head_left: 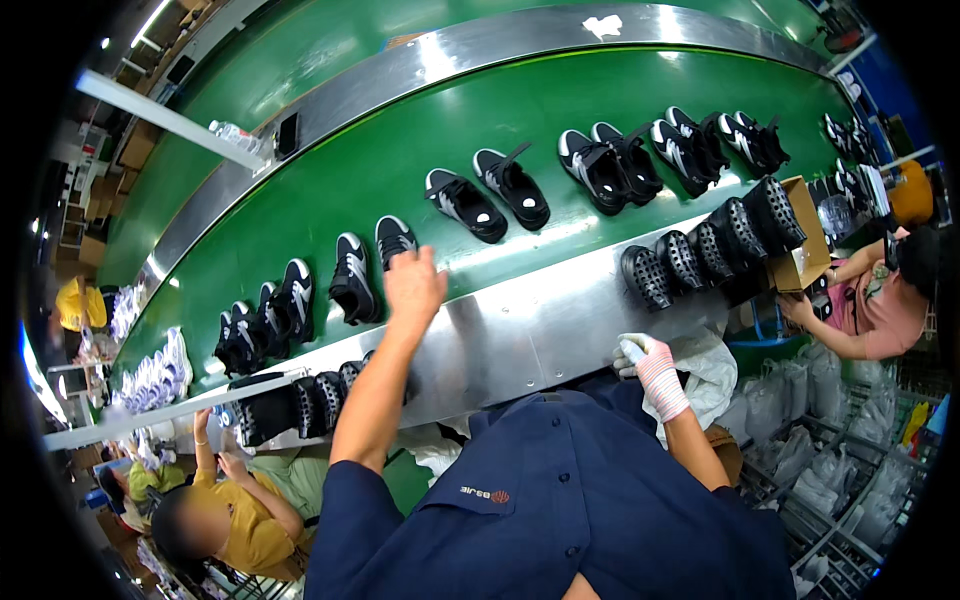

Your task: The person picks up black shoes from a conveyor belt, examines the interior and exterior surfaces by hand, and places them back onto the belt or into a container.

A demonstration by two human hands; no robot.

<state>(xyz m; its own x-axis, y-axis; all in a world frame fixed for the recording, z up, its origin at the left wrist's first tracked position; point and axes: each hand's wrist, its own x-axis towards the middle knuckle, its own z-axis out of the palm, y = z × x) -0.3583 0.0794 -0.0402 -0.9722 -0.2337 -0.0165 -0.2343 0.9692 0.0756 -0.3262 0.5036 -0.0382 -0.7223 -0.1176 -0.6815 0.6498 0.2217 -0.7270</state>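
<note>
My left hand (415,287) is bare and reaches over the back of a black sneaker (396,235) with a pale toe. Its fingers are apart, and it hides the shoe's heel. Just left of it stands a matching sneaker (352,280); another pair, with one shoe (510,188) nearest the middle, lies to the right. My right hand (650,365) wears a pale striped glove and hovers by the near edge of the metal ledge (520,335). Its fingers are curled together; whatever they hold, if anything, cannot be made out.
More black sneakers (690,155) line the green belt (560,95). Black studded, shoe-shaped pieces (685,260) stand on the ledge beside an open cardboard box (800,235). A co-worker in pink (890,310) is at the right, one in yellow (255,525) at the lower left. A metal bar (165,415) crosses at left.
</note>
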